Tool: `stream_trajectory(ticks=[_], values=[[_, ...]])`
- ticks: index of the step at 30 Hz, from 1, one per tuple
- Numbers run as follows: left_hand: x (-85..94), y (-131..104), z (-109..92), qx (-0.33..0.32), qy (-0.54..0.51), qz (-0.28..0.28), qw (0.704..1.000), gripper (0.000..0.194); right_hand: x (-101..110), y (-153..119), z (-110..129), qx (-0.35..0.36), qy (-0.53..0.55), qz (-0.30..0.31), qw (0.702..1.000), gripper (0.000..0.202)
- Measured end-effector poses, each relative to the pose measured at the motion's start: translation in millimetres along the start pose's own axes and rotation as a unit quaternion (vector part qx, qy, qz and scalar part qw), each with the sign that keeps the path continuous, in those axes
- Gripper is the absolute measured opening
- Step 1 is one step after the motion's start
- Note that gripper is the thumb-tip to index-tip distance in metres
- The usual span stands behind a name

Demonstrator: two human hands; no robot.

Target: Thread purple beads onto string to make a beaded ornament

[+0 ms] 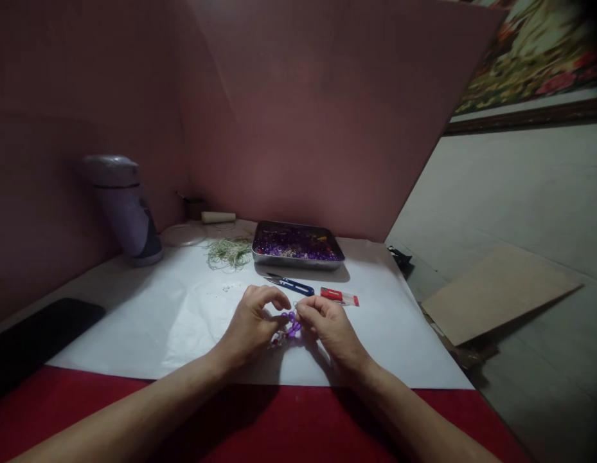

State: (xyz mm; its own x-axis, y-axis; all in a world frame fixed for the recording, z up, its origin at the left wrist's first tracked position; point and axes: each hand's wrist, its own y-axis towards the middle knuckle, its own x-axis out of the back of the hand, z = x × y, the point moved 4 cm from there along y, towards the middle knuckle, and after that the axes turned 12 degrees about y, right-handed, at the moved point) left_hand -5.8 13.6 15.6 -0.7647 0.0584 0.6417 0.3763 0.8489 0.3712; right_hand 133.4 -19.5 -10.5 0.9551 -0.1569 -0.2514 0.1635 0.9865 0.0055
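Note:
Purple and clear beads (293,326) hang together in a small cluster between my two hands, low over the white sheet. My left hand (254,321) is curled around the left side of the cluster, its thumb against the purple beads. On the other side, my right hand (331,325) pinches with thumb and forefinger at the cluster's right edge, where a thin loop of thread shows. Just beyond the hands lie blue thread snips (298,287) and a red and clear packet (333,295).
A metal tray (298,262) of purple beads stands at the back, beside tangled pale thread (229,253). Further left are a purple bottle (129,218) and a black object (42,331). A cream spool (218,217) lies near the pink wall (288,122).

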Motion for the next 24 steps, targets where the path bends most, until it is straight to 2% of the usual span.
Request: stream_trajectory(ticks=[4,7,9,11,14,20,24], values=[[-0.2,-0.5,-5.1,-0.051,0.019,-0.024,0.998,0.01,0.0,-0.3,-0.6,-0.015,0.009,0.003,1.0,0.017],[0.8,-0.6,-7.0,-0.066,0.024,-0.031,0.997,0.011,-1.7,-1.2,1.5,-0.017,0.013,0.003,1.0,0.017],[2.1,-0.5,-5.5,-0.048,0.016,-0.035,0.998,0.012,-3.1,-2.1,3.1,-0.018,0.02,0.002,1.0,0.017],[2.1,-0.1,-1.1,-0.001,-0.001,-0.028,1.0,0.011,-4.2,-3.1,4.4,-0.018,0.025,0.001,1.0,0.017],[-1.0,0.8,3.8,0.055,-0.032,0.003,0.998,0.011,-4.9,-4.2,4.8,-0.018,0.026,0.001,0.999,0.017],[-8.3,2.1,4.7,0.106,-0.097,0.062,0.988,0.018,-4.7,-3.0,4.1,-0.006,0.01,0.019,1.0,0.014],[-8.7,2.6,6.9,0.103,-0.089,0.056,0.989,0.019,-4.5,-2.8,4.8,-0.011,0.006,0.02,1.0,0.012]])
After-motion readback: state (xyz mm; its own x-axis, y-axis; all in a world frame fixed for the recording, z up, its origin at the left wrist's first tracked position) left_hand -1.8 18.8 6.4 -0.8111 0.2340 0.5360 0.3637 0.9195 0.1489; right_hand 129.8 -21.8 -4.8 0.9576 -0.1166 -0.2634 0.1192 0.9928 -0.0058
